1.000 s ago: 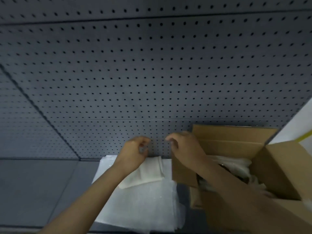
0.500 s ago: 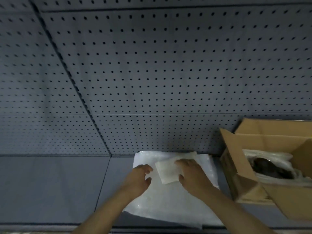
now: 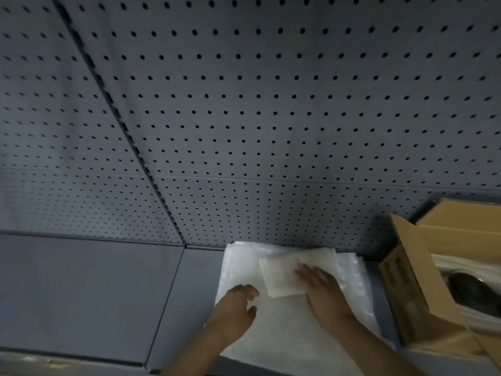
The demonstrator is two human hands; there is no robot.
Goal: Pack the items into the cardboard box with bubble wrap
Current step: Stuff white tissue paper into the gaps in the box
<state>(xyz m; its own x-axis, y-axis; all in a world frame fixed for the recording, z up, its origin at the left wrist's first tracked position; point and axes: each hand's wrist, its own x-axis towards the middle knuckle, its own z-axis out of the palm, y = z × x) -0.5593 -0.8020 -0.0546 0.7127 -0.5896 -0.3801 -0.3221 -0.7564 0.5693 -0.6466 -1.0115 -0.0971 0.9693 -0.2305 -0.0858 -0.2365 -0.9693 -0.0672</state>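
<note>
Two hands work on the tabletop. The right hand lies flat, pressing a folded white pad onto the bubble wrap (likely to keep it still). The left hand hovers, loosely curled, holding nothing. The pad's long side runs left to right, just left of the cardboard box.

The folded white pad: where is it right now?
In the head view the folded white pad lies on the bubble wrap sheet, lower centre-right, under the right hand's flat fingers, left of the cardboard box.
</note>
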